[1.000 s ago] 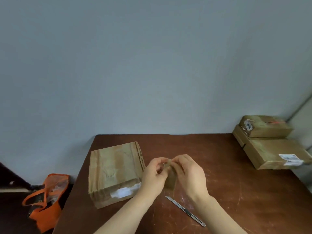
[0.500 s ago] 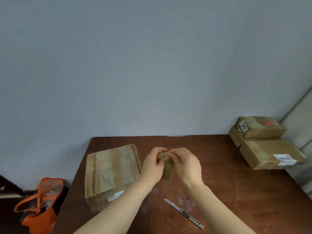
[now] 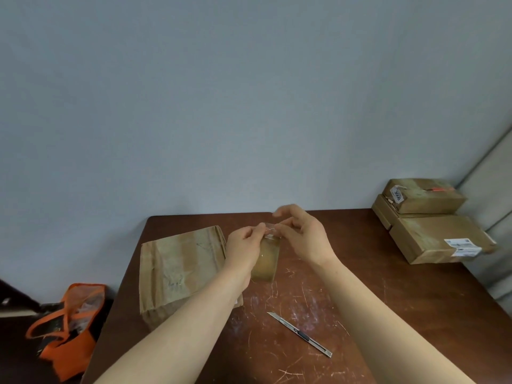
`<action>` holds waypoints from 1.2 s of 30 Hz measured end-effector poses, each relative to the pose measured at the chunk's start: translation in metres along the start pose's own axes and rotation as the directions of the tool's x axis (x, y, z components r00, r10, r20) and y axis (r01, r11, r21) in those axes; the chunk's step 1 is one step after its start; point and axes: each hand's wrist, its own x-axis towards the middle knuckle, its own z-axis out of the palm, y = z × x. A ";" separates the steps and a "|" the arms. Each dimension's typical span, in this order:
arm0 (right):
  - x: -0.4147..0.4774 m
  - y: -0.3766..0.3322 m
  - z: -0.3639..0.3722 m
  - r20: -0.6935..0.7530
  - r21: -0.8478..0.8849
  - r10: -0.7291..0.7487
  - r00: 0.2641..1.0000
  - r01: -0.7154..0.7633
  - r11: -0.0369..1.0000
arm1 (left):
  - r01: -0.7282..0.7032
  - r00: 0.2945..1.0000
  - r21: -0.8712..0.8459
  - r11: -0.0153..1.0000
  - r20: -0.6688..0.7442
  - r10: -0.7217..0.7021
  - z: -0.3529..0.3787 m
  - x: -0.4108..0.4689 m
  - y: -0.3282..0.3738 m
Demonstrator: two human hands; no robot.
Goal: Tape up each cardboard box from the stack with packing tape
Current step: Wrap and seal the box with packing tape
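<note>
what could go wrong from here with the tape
1. The peeled tape end, pinched by the right hand above the tape roll that the left hand holds, could fold and stick to itself.
2. The utility knife lies near the right forearm, blade seemingly extended; a lowering arm might catch it.

Cutter (image 3: 300, 334) on tbl (image 3: 388, 314); orange bag (image 3: 66, 336) on floor, L.

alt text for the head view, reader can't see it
Left hand and right hand pinch the top of a tan tape strip above a scratched brown table, beside a cardboard box. A utility knife lies nearer; stacked boxes sit far right, an orange bag on the floor.
</note>
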 end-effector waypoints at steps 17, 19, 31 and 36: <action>0.005 0.006 0.006 -0.018 -0.211 -0.078 0.997 0.073 0.975 | -0.053 0.997 -0.125 0.991 0.047 0.059 -0.003 -0.008 -0.005; 0.003 0.006 0.007 -0.011 -0.277 -0.112 0.994 0.104 0.955 | -0.024 0.998 -0.139 0.990 0.052 0.031 -0.002 -0.008 -0.003; -0.004 0.000 0.007 -0.045 -0.229 -0.120 0.992 0.107 0.967 | -0.193 0.978 0.119 0.974 0.102 0.181 -0.005 0.001 0.001; -0.002 0.008 0.005 -0.046 -0.231 -0.171 0.984 0.156 0.960 | -0.204 0.978 0.072 0.976 0.066 0.200 -0.005 0.003 -0.005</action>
